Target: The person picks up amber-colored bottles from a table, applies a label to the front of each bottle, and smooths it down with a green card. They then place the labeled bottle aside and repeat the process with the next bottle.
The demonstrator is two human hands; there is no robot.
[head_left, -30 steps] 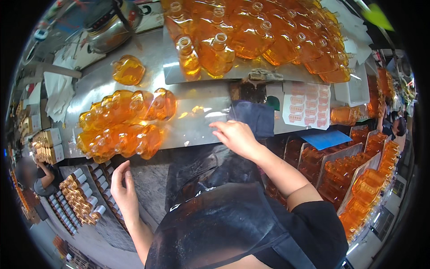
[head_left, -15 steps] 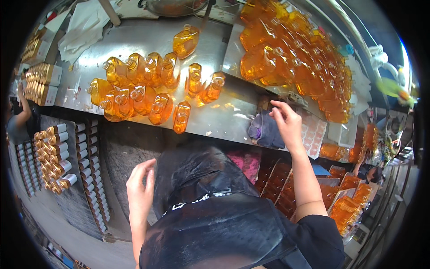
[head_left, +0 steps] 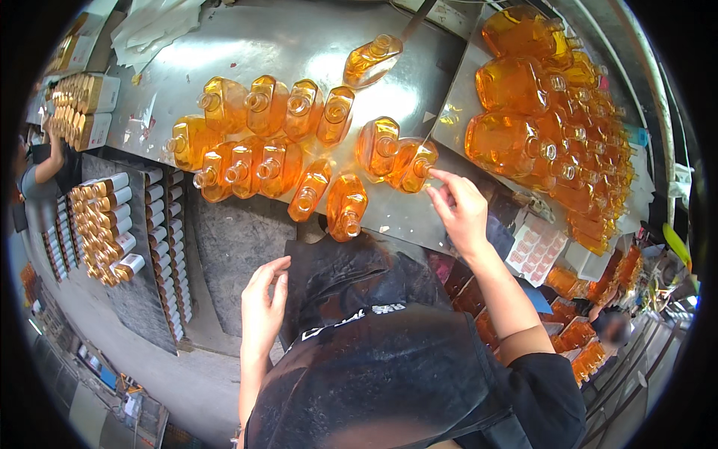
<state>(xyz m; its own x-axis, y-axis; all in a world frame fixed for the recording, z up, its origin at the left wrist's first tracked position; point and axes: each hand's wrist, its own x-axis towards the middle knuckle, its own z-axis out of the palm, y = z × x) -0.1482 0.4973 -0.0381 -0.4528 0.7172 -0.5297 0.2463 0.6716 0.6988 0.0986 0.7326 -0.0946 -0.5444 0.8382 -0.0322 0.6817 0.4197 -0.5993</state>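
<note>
My right hand [head_left: 462, 213] is at the rightmost of a loose group of amber glass bottles on a metal table [head_left: 404, 232]. Its index fingertip meets or nearly meets the neck of that bottle [head_left: 410, 166], while the thumb stays apart below it. Another amber bottle [head_left: 378, 144] stands close on its left. My left hand [head_left: 263, 299] hovers before the table edge with fingers outstretched and holds nothing. Closest to it on the table are two front bottles [head_left: 310, 191], [head_left: 347, 206].
Many amber bottles [head_left: 516, 142] crowd the right side. A pale sheet of round labels [head_left: 536, 248] lies below them. At left, gold-capped items stand in a pile [head_left: 101, 228] beside dark boards [head_left: 168, 254]. A person's arm [head_left: 54, 157] reaches in at far left.
My right hand has moved from over the dark cloth to the rightmost bottle of the loose group. The view has shifted, and my left hand remains outstretched by the apron.
</note>
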